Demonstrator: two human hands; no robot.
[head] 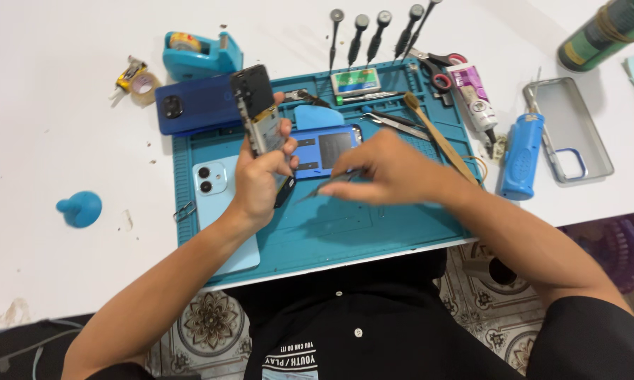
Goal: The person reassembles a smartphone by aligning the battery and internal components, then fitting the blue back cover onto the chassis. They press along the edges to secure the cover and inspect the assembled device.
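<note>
The left hand (260,179) is closed around an opened phone body with a black top and bare metal inner frame (262,112), holding it upright and tilted over the teal rubber repair mat (373,225) on the white tabletop (49,141). The right hand (391,172) has its fingers pinched on slim grey metal tweezers (327,186), whose tip points toward the lower end of the phone body.

On the mat, just behind the hands, lies a blue phone frame with a dark rectangular opening (324,149). At the mat's back edge a small clear shallow box (356,81) sits in a compartment; its contents are too small to tell. A light blue phone back with a twin camera (215,183) rests at the mat's left edge, and a dark blue phone (190,105) lies half off the mat beside a teal tape dispenser (201,53). A clear empty phone case (567,127) lies on the tabletop to the right, next to a blue handheld tool (521,155)
</note>
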